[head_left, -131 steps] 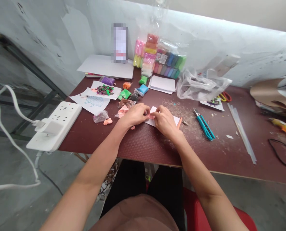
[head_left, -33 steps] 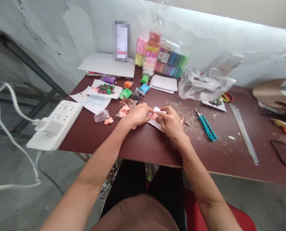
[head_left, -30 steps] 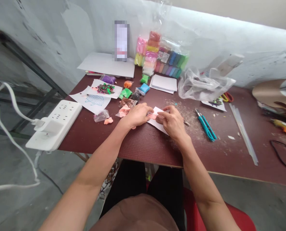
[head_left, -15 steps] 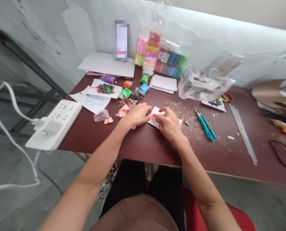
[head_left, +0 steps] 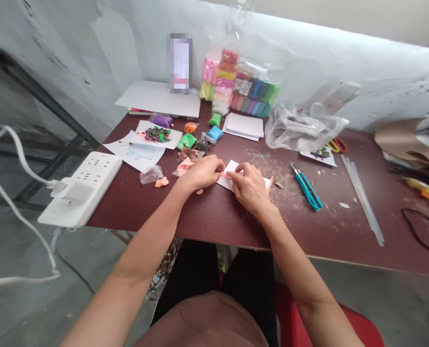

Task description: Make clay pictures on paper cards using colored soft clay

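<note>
A small piece of pink clay [head_left: 225, 175] lies over a white sheet of paper [head_left: 226, 184], between my two hands. My left hand [head_left: 207, 172] has its fingers curled down on the clay's left end. From the other side, the bent thumb and fingers of my right hand [head_left: 249, 187] press on the same piece; its palm hides much of the sheet. Left of my left hand are an opened packet of pink clay [head_left: 184, 166] and a loose pink lump [head_left: 161, 182]. A tiny pink bit [head_left: 199, 192] rests below my left wrist.
A teal utility knife [head_left: 307, 187] lies to the right, near clear sticks [head_left: 363, 202] and a yellow glue gun [head_left: 426, 193]. Left are a hedgehog drawing [head_left: 139, 152] and a white power strip [head_left: 80, 190]. Bagged clay [head_left: 250, 91] and a plastic bag [head_left: 303, 127] stand behind.
My fingers shift slightly around the pink clay, and the fingers of my right hand draw a little closer together. The whole view slides a bit. Both hands stay at the paper.
</note>
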### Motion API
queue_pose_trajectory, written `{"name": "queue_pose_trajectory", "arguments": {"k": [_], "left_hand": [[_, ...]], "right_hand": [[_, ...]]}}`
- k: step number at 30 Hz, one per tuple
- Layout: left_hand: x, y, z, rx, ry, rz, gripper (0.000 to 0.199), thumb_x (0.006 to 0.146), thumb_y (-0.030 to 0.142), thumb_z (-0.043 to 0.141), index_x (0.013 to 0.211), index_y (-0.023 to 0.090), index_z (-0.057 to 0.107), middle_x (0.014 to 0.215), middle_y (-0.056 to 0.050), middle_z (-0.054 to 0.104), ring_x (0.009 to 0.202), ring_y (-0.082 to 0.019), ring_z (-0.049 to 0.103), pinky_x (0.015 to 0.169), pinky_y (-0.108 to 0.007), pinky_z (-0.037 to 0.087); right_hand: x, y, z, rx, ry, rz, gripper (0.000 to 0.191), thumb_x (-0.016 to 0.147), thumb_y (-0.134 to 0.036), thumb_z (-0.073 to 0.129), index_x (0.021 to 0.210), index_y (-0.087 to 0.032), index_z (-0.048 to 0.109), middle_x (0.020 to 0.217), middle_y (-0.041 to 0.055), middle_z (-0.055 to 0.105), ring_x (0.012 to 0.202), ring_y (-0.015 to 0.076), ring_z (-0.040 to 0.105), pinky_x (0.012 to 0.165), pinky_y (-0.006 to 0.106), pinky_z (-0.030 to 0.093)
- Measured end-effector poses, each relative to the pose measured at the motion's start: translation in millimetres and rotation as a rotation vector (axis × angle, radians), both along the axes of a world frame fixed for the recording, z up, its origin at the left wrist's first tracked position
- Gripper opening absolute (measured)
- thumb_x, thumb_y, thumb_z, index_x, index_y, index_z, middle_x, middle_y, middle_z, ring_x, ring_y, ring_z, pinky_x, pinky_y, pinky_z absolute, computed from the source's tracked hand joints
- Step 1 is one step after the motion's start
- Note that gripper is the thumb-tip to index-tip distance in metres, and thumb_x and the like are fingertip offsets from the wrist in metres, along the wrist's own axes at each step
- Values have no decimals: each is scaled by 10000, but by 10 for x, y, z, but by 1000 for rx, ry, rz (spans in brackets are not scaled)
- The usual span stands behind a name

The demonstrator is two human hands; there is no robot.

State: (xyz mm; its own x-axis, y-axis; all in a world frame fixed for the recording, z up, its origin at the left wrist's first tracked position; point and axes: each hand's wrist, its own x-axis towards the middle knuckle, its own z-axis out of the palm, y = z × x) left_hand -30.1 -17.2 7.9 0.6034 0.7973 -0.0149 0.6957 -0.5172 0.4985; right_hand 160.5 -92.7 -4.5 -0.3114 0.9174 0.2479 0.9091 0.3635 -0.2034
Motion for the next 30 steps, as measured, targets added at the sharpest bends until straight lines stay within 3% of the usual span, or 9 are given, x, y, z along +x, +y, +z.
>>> {"name": "queue_pose_trajectory", "arguments": {"k": [12,19,30], "left_hand": [[40,38,18,-20,-19,51,209,862,116,662,966,161,836,974,-87,788,916,-215,692,843,-304,508],[56,1,78,1,17,57,252,883,104,624,1008,156,837,1036,-104,788,986,-235,706,890,-321,517],[101,-22,33,90,93,18,268,927,132,571,1013,153,824,1071,-116,779,1016,-251,718,897,-334,526]], "right_hand": [[-92,-17,11,-29,-110,12,386,1030,-192,471,1298,-205,748,1177,162,619,977,273,484,860,401,339],[-88,-13,-35,-3,-77,12,374,1017,-188,475,1267,-227,752,1140,146,623,971,273,484,863,405,353],[-105,-7,-51,-18,-90,2,385,1031,-197,441,1252,-201,757,1102,149,634,943,270,489,840,402,361]]}}
